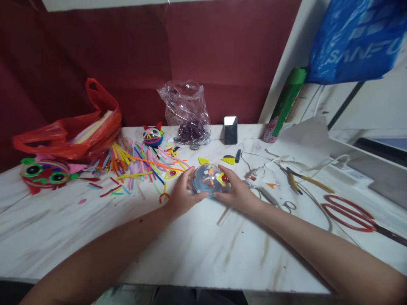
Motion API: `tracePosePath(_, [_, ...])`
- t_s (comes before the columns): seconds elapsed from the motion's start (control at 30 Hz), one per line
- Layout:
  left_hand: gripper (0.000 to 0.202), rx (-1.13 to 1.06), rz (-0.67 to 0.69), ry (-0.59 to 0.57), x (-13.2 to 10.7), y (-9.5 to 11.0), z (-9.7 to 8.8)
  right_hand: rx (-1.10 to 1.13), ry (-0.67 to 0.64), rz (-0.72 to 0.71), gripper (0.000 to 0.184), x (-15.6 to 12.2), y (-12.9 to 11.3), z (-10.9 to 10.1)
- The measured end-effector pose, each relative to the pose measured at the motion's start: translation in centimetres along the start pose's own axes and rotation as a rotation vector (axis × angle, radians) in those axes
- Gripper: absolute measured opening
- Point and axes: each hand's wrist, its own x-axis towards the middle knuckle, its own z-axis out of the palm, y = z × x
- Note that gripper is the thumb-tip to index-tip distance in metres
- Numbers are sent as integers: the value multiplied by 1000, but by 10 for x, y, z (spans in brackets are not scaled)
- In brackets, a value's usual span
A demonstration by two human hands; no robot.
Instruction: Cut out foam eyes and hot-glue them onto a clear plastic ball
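Observation:
Between my two hands is a clear plastic ball [203, 180] with coloured bits on or in it and a red-and-yellow eye piece at its right side. My left hand [183, 188] is wrapped round its left side, thumb along the near edge. On the opposite side my right hand [237, 190] grips it, fingers partly over the eye piece. Just behind the ball lie yellow ear-like pieces [228, 160]. Another yellow eye shape [172, 173] with a red centre lies left of my left hand, above an orange ring [164, 198].
Colourful pipe cleaners [140, 165] spread across the left, near a red plastic bag [73, 131] and a decorated figure [47, 173]. A small cat-faced ball [153, 134] sits behind. At right are a glue gun [263, 182], pliers [307, 180], red-handled scissors [349, 212] and cables.

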Motion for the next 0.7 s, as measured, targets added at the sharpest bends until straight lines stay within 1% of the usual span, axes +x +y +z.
tracePosePath(0.07, [73,9,16,-9,1,-1,0,45,-18,71,85,2,4,-4])
tracePosePath(0.17, [65,-54,25,-80,1,-2,1,100,-24,100,92,3,3,-7])
tracePosePath(0.23, [71,-124,-6,-102,0,-2,1,120,-23,81,92,3,0,-6])
tracePosePath(0.3, [83,-195,-59,-91,1,-3,0,126,-29,45,89,1,-4,-5])
tracePosePath(0.37, [94,-264,-99,-108,2,-5,0,123,-42,1,87,1,-8,-3])
tracePosePath(0.4, [96,-290,-102,-129,3,-6,0,118,-52,-23,87,1,-9,-3])
tracePosePath(0.47, [92,-317,-77,-170,6,-8,0,106,-74,-63,86,1,-12,-3])
tracePosePath(0.57, [88,-299,-23,-187,7,-11,1,90,-84,-88,87,1,-12,-2])
tracePosePath(0.63, [92,-248,-12,-170,4,-12,3,90,-75,-69,87,0,-12,-2])
tracePosePath(0.7, [96,-185,-25,-110,-2,-10,4,104,-51,-9,84,-1,-11,-2])
